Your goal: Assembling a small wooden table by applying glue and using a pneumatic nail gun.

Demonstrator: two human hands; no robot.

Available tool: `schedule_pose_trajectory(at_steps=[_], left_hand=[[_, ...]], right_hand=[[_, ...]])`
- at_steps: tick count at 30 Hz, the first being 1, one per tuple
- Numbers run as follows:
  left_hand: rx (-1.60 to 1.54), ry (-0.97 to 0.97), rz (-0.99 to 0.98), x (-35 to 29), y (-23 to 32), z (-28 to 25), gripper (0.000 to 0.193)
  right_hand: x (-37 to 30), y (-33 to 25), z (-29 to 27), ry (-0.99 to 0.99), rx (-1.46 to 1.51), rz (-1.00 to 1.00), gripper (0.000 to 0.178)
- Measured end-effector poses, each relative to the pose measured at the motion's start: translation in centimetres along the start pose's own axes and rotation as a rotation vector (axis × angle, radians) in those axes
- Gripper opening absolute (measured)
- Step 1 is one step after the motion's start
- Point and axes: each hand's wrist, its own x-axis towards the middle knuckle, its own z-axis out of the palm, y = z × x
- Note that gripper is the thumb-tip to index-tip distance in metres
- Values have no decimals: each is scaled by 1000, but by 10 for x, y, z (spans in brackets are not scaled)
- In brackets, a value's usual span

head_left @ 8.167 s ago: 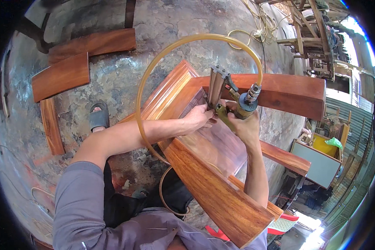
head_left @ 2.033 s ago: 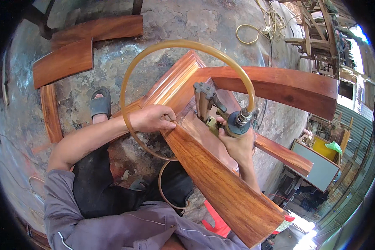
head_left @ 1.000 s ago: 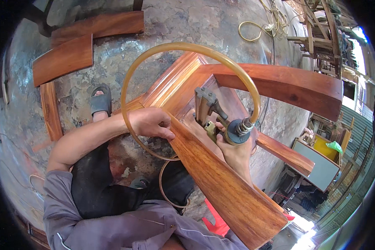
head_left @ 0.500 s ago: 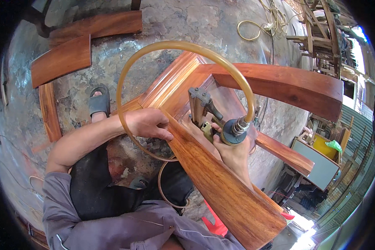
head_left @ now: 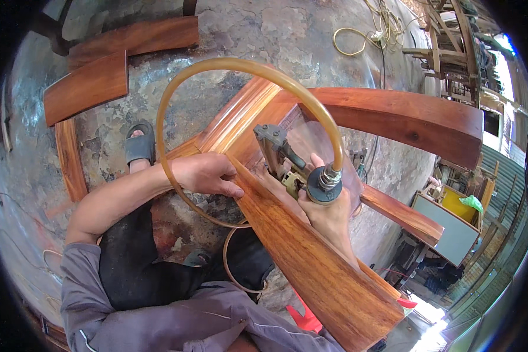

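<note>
Head view: the right hand (head_left: 328,212) wraps round the handle of a nailer (head_left: 286,154), its fingers closed on it, though I cannot tell whether one sits on the trigger. The left hand (head_left: 208,174) rests at the left end of the near beam (head_left: 320,261), thumb laid on the wood and the other fingers curled in; whether they pinch the edge I cannot tell. The nailer leans between the near beam and the far beam (head_left: 405,120), over the panel (head_left: 311,138), just right of the left hand; its nose is hidden (so whether it touches wood is unclear). A shot at that slant could, I judge, break out beside the left fingers, the cause being the tilt and the cramped gap. The hose (head_left: 217,63) loops high and crosses over the left wrist; a snag there might drag the nailer off its aim. With only one end of the near beam under a hand, a knock could shift it, and the hard metal could scuff the polish. As for looks, the near beam is glossy orange-brown with dark streaks, widening toward the near right; the far beam is redder, with a small dark knot; the moulding (head_left: 237,114) shines in bright stripes. The nailer is dull grey and olive, with a round dark cap and a silvery fitting.
</note>
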Motion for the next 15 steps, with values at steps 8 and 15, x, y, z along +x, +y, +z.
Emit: schedule_pose_trajectory(at_steps=[8,15], left_hand=[[27,-13,-19,-5,5,-1,48],[-39,-27,8,-11,5,3,52]], right_hand=[[-8,7,-6,-47,-94,66,33],[-24,22,1,3,-156,22,31]])
